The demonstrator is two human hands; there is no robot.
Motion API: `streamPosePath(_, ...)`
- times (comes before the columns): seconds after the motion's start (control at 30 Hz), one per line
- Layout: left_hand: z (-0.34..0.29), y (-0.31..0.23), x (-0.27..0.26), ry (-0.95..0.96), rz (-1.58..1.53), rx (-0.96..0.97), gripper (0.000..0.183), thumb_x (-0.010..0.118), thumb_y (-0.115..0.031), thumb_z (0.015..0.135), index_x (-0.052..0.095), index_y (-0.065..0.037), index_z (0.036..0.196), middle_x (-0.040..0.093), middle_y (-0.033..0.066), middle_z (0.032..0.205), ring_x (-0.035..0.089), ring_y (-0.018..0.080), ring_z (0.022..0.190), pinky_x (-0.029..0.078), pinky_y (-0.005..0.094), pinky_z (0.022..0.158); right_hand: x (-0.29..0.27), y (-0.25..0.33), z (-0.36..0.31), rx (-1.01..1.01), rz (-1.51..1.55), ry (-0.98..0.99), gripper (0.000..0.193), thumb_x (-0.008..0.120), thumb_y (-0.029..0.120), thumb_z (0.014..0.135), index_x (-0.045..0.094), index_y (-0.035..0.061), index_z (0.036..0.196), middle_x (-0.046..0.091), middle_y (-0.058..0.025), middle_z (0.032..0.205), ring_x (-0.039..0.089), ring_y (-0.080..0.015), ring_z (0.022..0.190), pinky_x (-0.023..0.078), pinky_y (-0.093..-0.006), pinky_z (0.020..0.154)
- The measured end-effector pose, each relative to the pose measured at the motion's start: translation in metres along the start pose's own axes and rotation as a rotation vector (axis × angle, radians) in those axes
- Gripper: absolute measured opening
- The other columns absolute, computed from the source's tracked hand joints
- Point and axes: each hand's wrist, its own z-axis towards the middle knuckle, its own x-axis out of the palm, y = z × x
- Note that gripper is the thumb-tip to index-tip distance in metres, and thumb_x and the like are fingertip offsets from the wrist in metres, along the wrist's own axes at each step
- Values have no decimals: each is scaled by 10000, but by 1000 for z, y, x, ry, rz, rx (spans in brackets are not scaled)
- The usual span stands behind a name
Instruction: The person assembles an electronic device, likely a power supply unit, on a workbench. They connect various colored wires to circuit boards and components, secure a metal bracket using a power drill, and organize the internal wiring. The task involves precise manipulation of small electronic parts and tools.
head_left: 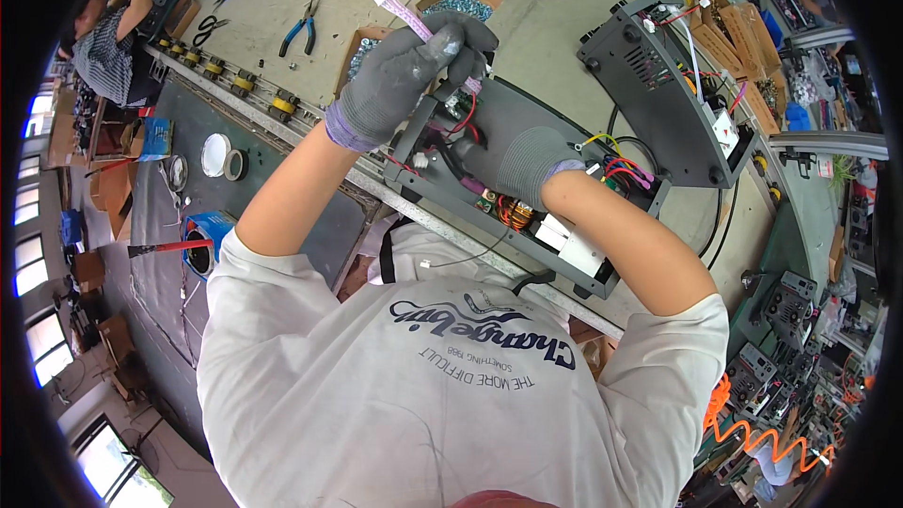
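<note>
My left hand, in a grey glove with a purple cuff, is closed around a white-and-purple flat ribbon cable. The cable's white connector end sticks up past the fingers. Below this hand lies an open dark grey metal case with wires, a copper-coloured coil and white parts inside. Into the case reaches my right hand, gloved the same way; its fingertips are hidden among the wires. Yellow, red and purple wires come up beside the right wrist.
A second dark grey case stands tilted at the right, wires trailing from it. Boxes of small screws sit behind my left hand. Blue-handled pliers lie on the bench at the left. A roller rail runs along the left side. Another person works at far left.
</note>
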Motion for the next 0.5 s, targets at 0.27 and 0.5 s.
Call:
streamPosePath(0.27,-8,-6,2,-72,168,-65,454,442,-387,1060,623,25,1122,456,-13,693,549,114,802,452,271,859,7,-1,6,91,70,-243,253,598,237,872,679,35,999,701,-227,1004,686,-364,972,544,-459,838)
streamPosePath(0.5,-9,-1,2,-106,113,-23,461,433,-386,1061,633,27,1110,508,2,711,539,112,757,457,272,765,10,-19,9,224,1052,-208,263,593,232,868,700,41,1012,681,-91,861,647,-177,770,498,-325,673)
